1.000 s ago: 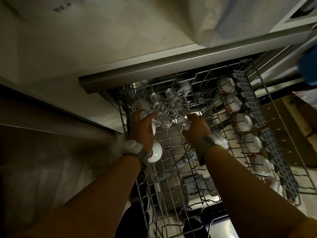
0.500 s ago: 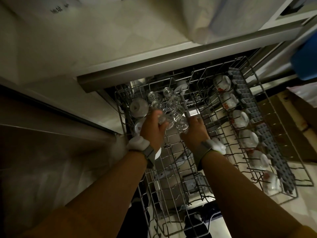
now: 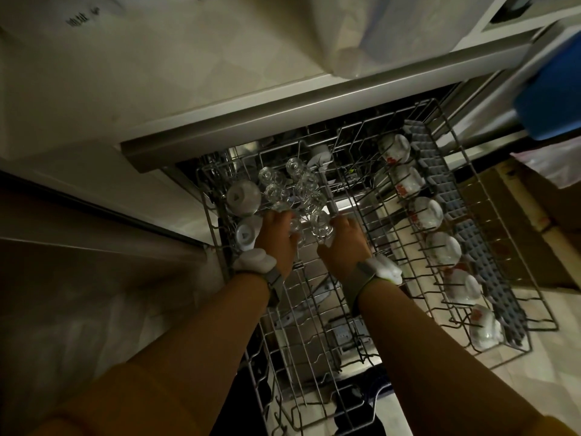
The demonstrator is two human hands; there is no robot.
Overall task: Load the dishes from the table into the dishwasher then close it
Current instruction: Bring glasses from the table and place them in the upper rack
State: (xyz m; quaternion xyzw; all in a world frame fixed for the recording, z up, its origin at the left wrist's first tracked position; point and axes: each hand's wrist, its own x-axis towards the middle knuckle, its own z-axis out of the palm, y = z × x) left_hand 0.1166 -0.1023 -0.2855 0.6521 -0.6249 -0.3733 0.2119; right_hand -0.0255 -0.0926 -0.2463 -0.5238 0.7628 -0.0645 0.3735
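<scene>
The dishwasher's upper wire rack (image 3: 371, 303) is pulled out below me. A cluster of clear glasses (image 3: 295, 190) stands upside down at its back left. My left hand (image 3: 276, 237) grips one clear glass (image 3: 294, 228) at the cluster's near edge. My right hand (image 3: 341, 243) holds another clear glass (image 3: 320, 226) right beside it. Two white bowls (image 3: 243, 196) sit upside down left of the glasses.
A row of several white cups with red patterns (image 3: 424, 212) lines the rack's right side, next to a grey cutlery strip (image 3: 465, 221). The steel counter edge (image 3: 283, 118) overhangs the rack's back. A blue container (image 3: 553, 89) sits at the far right.
Both hands have shifted slightly with the glasses, the left one moving right from the bowls to the glass cluster. My view has drifted a little, so the rack sits further left.
</scene>
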